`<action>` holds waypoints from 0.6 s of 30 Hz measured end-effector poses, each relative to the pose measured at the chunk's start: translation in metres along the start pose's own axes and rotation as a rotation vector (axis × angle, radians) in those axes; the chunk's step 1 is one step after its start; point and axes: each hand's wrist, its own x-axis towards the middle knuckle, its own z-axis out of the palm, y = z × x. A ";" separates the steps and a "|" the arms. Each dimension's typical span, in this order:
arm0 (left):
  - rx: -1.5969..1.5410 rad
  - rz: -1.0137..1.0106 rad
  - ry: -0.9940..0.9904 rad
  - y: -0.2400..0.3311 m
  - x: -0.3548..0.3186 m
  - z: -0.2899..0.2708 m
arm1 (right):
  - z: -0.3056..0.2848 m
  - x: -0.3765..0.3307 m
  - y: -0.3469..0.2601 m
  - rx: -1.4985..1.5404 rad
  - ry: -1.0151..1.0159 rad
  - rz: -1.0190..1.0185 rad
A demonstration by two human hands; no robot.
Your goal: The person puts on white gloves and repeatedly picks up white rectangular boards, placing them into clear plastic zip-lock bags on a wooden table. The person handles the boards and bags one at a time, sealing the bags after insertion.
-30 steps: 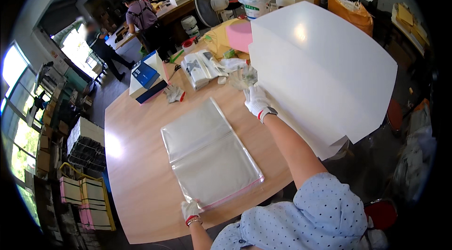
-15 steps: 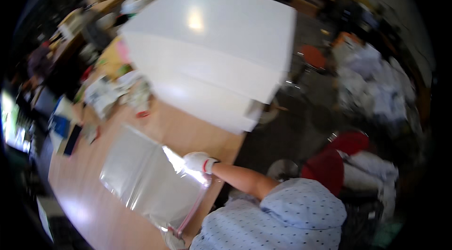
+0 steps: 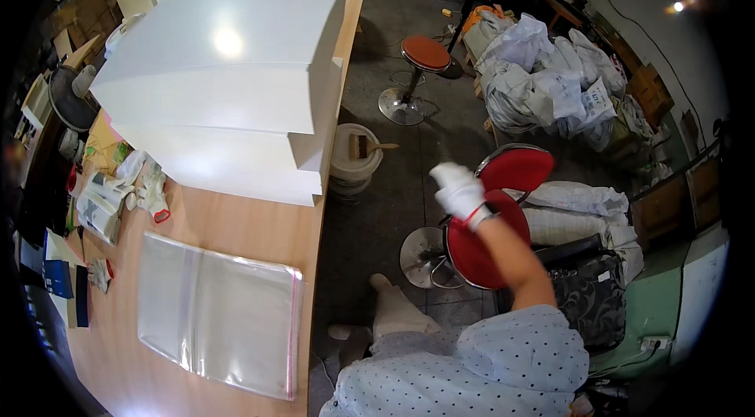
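My right hand (image 3: 459,191), in a white glove with a red cuff edge, is stretched out to the right, off the table and beside a red chair (image 3: 489,248). Its fingers look curled together, and I see nothing in them. My left hand is out of view. On the near part of the wooden table (image 3: 244,220) lies a flat stack of clear plastic bags (image 3: 245,323) with a pink strip along its right edge, no hand touching it. Beyond it stands a tall pile of large white sheets (image 3: 212,95).
Work gloves (image 3: 149,189) and a blue-and-white box (image 3: 59,279) lie along the table's left side. Right of the table are a white bucket (image 3: 352,161) with a brush on top, a red-topped stool (image 3: 425,54) and heaped white sacks (image 3: 543,75).
My right hand has left the bag stack and swung right, toward the red chair. My left hand, earlier at the stack's near edge, has gone out of view. The view has shifted right.
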 end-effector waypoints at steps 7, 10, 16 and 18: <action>0.162 0.296 0.035 -0.007 -0.057 -0.019 | -0.029 0.032 0.220 -0.189 -0.197 -0.043; 0.482 0.549 -0.012 0.003 -0.095 0.014 | -0.055 0.040 0.231 -0.302 -0.447 0.037; 0.127 0.587 -0.099 0.031 -0.147 0.097 | -0.008 0.024 0.331 -0.041 -0.340 0.160; 0.149 0.546 -0.173 0.030 -0.147 0.103 | -0.020 0.014 0.348 -0.007 -0.348 0.223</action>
